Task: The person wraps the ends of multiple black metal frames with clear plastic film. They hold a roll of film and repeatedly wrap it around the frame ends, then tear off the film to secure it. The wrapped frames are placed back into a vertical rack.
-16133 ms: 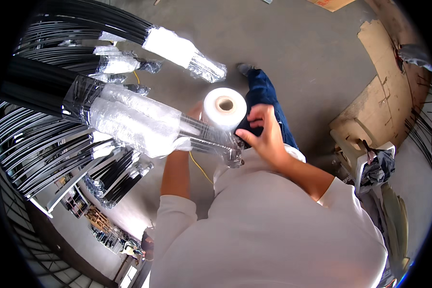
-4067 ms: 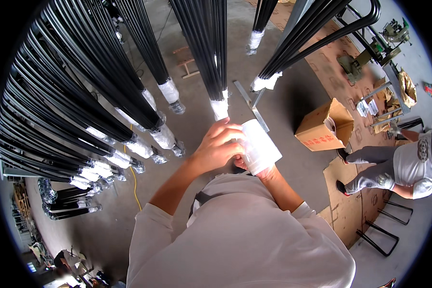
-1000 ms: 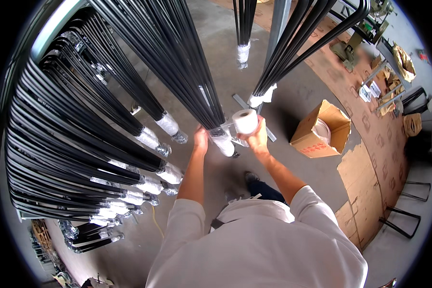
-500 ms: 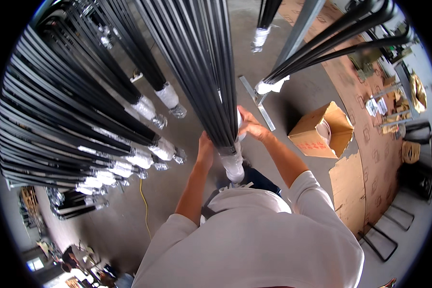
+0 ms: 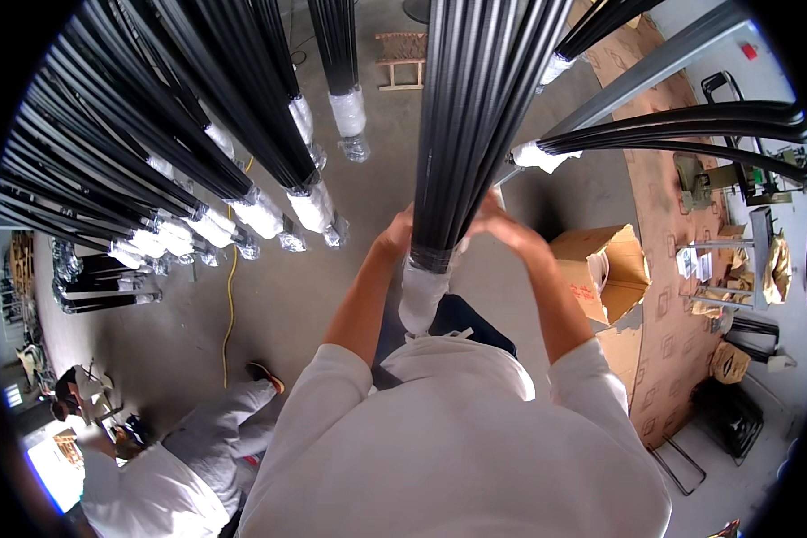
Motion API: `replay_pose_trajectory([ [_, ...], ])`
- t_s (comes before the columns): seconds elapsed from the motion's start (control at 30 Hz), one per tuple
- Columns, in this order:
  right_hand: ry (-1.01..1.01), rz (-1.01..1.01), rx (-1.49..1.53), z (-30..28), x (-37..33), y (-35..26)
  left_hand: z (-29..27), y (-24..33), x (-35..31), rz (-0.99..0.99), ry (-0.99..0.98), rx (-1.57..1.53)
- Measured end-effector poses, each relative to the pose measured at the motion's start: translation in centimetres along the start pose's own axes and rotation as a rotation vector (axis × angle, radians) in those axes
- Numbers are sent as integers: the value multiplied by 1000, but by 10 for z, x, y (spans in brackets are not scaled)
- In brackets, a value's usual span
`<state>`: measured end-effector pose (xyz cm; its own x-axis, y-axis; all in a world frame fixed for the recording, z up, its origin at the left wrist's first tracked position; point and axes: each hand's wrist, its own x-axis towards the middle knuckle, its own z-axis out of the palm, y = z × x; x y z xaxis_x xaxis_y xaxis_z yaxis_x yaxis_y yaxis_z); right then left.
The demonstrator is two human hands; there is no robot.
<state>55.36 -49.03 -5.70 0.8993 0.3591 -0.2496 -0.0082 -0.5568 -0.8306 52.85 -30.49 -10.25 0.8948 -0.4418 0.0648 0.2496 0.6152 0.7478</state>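
A bundle of long black tubes (image 5: 475, 117) hangs down in front of me. White wrap (image 5: 424, 296) covers its lower end, close to my waist. My left hand (image 5: 398, 233) is against the bundle's left side, its fingers hidden behind the tubes. On the other side my right hand (image 5: 509, 226) reaches round the tubes, its fingers blurred and partly covered. Whatever either hand holds behind the bundle is out of sight.
More black tube bundles (image 5: 251, 108) with wrapped ends hang at the left. At the right stand a grey metal post (image 5: 646, 67), bent tubes (image 5: 690, 125) and an open cardboard box (image 5: 590, 269). A yellow cable (image 5: 230, 314) crosses the floor. Another person (image 5: 166, 475) is at the lower left.
The white roll seen at my right hand is now hidden, and that hand has moved up round the tubes. The view has shifted, and a person in grey trousers shows at the lower left.
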Motion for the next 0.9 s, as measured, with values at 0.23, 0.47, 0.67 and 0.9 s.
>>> replay_pose_trajectory([
  [0.23, -176, -785, -397, -33, -105, -194, 3, -19, -5, 6, -80, -7],
  [0.47, -706, -729, -1906, 42, -39, -186, -16, -38, -1, -80, 26, -248],
  [0.67, -833, -467, -1587, 49, -17, -189, -40, -64, -5, -125, 113, -397],
  [0.9, -856, -367, -1501, 57, -6, -177, -45, -85, 3, -142, 150, -515],
])
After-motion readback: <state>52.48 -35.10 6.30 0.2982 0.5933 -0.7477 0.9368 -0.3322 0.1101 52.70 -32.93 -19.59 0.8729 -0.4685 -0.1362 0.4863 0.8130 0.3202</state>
